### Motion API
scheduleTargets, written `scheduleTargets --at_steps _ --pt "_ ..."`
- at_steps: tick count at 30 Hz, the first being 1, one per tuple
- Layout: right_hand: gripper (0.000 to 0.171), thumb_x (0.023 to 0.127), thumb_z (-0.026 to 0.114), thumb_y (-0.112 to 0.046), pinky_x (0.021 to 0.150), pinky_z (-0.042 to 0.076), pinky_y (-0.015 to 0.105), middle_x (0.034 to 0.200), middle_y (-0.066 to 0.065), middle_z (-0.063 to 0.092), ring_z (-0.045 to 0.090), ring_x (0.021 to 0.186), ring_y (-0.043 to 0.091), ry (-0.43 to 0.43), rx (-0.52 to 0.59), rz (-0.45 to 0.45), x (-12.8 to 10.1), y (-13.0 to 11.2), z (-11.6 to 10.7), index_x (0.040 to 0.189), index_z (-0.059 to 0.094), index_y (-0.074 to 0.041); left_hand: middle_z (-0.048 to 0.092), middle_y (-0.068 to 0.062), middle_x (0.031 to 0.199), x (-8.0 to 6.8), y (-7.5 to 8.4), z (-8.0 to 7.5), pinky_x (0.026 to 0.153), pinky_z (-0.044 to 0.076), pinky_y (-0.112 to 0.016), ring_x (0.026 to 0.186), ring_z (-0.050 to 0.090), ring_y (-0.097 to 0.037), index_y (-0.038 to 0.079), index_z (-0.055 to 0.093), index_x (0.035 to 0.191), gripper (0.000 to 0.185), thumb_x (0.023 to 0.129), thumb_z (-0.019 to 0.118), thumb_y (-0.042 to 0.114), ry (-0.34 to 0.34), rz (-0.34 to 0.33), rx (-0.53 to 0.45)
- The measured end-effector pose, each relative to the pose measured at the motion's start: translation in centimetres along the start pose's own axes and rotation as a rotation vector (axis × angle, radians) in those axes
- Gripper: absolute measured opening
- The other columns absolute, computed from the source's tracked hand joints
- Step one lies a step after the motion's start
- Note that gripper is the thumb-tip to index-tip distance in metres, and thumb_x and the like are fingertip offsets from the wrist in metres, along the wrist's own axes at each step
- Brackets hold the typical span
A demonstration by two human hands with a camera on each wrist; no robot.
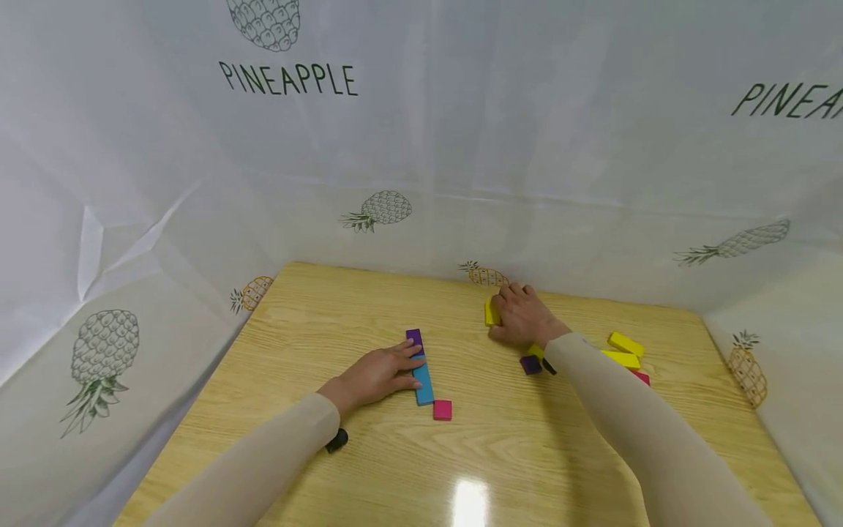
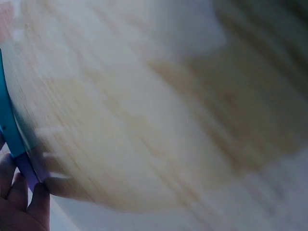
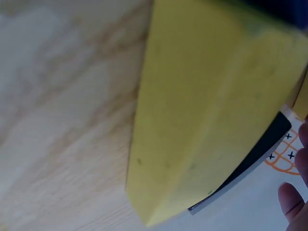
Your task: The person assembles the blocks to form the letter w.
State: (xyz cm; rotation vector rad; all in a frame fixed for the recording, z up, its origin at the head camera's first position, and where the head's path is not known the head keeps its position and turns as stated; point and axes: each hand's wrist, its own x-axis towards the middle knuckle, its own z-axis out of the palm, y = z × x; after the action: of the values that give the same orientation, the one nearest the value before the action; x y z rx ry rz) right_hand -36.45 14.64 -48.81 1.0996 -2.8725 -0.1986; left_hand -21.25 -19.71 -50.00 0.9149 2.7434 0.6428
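Note:
My left hand [image 1: 378, 373] lies with fingers extended over a purple block [image 1: 413, 335] and a light blue block [image 1: 424, 388], which stand end to end in a line. In the left wrist view its fingertips touch the purple block [image 2: 27, 171], below the blue block [image 2: 9, 125]. A pink square block [image 1: 443, 410] sits by the near end of the blue one. Farther right, my right hand [image 1: 523, 318] grips a yellow block [image 1: 489, 312], its fingers and thumb around it. Only an edge of that yellow block [image 3: 301, 98] shows in the right wrist view.
Under my right wrist lie a dark purple block [image 1: 530, 365] and a partly hidden yellow block [image 1: 536, 351]. Two yellow blocks [image 1: 626, 344] and a red-pink block [image 1: 642, 377] lie beside the right forearm. A pineapple-print sheet [image 1: 435, 234] borders the wooden table [image 1: 369, 454].

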Motion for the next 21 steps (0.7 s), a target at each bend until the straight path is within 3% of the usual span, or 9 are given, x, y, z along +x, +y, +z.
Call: scheduleTargets --at_steps 15,21 --pt "0.062 0.097 0.062 -0.054 0.096 0.041 0.057 0.122 0.018 0.06 0.05 0.111 0.038 -0.036 0.093 0.046 -1.7 -1.1 -0.9 0.13 0.063 -0.001 0.043 -0.008 0.167 0.1 -0.1 0.1 0.126 0.035 -0.051 0.16 0.031 -0.028 0.015 0.057 0.154 0.055 0.107 0.061 0.043 0.01 0.008 0.005" --pt "0.065 0.096 0.062 -0.058 0.097 0.043 0.056 0.117 0.018 0.06 0.051 0.108 0.038 0.025 0.037 0.052 -2.0 -1.6 -0.8 0.125 0.061 0.0 0.044 -0.009 0.166 -0.1 0.0 -0.1 0.125 0.036 -0.053 0.159 0.032 -0.03 0.013 0.057 0.153 0.055 0.106 0.062 0.042 0.011 0.011 0.004"
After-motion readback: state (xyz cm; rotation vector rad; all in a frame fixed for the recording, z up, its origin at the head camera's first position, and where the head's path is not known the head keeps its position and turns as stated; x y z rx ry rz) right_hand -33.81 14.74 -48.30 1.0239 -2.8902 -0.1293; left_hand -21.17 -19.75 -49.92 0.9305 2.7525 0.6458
